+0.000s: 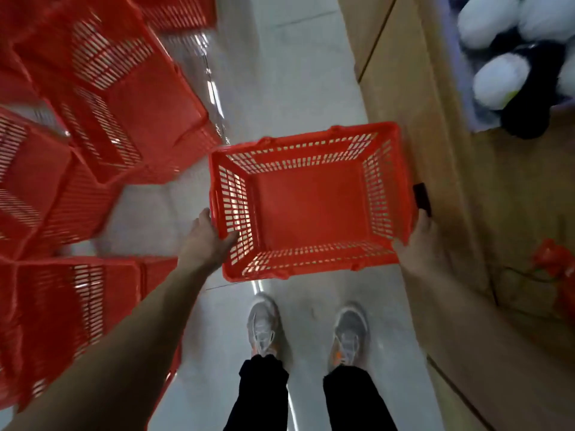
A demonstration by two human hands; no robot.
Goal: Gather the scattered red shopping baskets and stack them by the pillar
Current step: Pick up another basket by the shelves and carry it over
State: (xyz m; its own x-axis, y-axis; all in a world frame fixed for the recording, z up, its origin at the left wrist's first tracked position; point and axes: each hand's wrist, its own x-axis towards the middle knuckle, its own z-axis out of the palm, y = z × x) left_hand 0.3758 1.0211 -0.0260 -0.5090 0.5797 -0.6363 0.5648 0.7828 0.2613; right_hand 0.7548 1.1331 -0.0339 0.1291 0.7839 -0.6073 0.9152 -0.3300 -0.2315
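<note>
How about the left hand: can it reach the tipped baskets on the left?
Probably not now: the left hand grips the held basket; the way to the tipped baskets looks open.

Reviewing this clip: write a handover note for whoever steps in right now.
Left hand and right hand each grip one end of the empty red slotted plastic shopping basket, held above the pale floor.
Other red plastic baskets lie tilted and jumbled to the left.
Done: this basket is picked up.
Left: find the pillar, not identifiable here, stack this basket, gather the rest.
</note>
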